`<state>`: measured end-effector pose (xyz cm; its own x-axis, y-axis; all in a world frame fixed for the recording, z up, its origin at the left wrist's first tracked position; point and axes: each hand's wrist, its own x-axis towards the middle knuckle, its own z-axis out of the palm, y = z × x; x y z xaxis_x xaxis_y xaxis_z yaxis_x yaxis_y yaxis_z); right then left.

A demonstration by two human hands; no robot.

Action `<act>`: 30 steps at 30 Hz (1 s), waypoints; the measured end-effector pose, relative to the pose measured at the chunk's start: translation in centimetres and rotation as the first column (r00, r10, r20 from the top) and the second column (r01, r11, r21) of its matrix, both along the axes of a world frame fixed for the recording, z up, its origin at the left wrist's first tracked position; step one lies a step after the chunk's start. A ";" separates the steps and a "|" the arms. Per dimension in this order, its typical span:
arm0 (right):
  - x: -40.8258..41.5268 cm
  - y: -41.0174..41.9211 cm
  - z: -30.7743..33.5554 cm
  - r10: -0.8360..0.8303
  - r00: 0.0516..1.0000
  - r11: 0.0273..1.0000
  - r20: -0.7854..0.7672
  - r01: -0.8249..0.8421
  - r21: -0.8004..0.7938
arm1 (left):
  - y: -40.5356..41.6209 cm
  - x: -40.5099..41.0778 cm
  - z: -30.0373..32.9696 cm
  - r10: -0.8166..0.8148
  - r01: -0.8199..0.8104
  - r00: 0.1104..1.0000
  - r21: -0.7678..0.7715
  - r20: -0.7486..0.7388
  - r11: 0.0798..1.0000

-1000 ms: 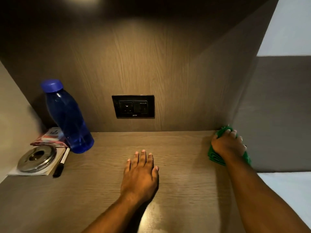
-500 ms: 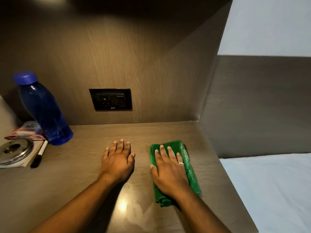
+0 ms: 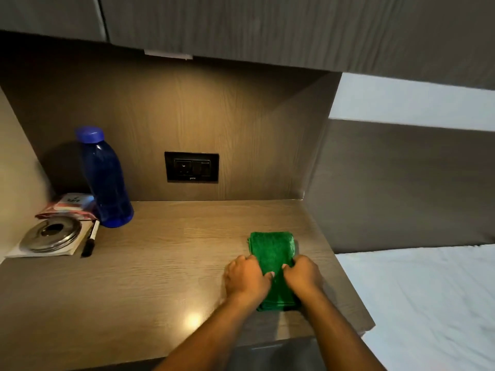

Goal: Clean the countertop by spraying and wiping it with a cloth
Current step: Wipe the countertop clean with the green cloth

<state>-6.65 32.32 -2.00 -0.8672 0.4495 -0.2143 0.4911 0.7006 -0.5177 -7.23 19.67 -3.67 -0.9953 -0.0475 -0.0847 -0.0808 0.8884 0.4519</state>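
Both hands are on the cloth (image 3: 272, 253) now, a green one folded into a long pad and lying flat on the countertop (image 3: 160, 263) toward four o'clock, near the right-hand edge. The left hand (image 3: 246, 277) takes the cloth's left side, the right hand (image 3: 304, 274) its right side, and each has its fingers curled down over the near half of the pad, thumbs meeting on the green between them; clamped on the fabric, I'd say, not just resting (the fingertips themselves are tucked out of sight). Two hands on the edges reads to me as squaring up or refolding the pad for a fresh face, or bracing it for a firm push away toward twelve o'clock. Over at nine to ten o'clock the clutter is parked tight in the corner: a blue bottle (image 3: 107, 180) standing upright against the back wall, a packet (image 3: 68, 206) behind a round metal lid (image 3: 51, 234) sitting on a notepad (image 3: 68, 250), and a marker (image 3: 89, 241) just beside it, which leaves the middle free for wiping. A socket (image 3: 191, 167) sits in the back panel at twelve. No spray bottle is in view.
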 end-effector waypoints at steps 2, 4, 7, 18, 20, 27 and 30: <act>0.3 -0.5 0.3 -0.076 0.997 0.983 -0.011 0.074 -0.168 | -0.1 -0.4 1.1 0.026 -0.043 0.993 0.144 0.118 0.989; 1.2 -0.1 0.7 -0.165 0.984 0.906 -0.071 0.123 -0.405 | -0.6 -0.8 2.0 -0.006 -0.140 0.966 0.546 0.258 0.826; 3.5 0.5 1.6 -0.278 0.954 0.772 -0.115 0.151 -0.617 | -0.7 0.2 3.6 -0.153 -0.250 0.928 0.873 0.339 0.418; 15.0 6.0 3.8 -0.593 0.805 0.226 -0.037 0.122 -0.966 | 6.7 7.5 6.8 -0.563 -0.128 0.803 0.980 0.192 0.152; 17.3 8.3 3.9 -0.663 0.745 0.198 -0.070 0.085 -0.976 | 9.5 8.8 6.4 -0.587 -0.035 0.793 0.973 0.165 0.227; 26.9 17.7 0.1 -0.804 0.580 0.109 -0.132 -0.075 -0.991 | 19.9 14.7 -0.2 -0.785 -0.007 0.491 0.903 0.377 0.429; 29.6 21.8 -3.1 -0.785 0.604 0.162 -0.140 -0.018 -0.987 | 24.9 17.3 -3.6 -0.777 -0.181 0.450 0.897 0.440 0.403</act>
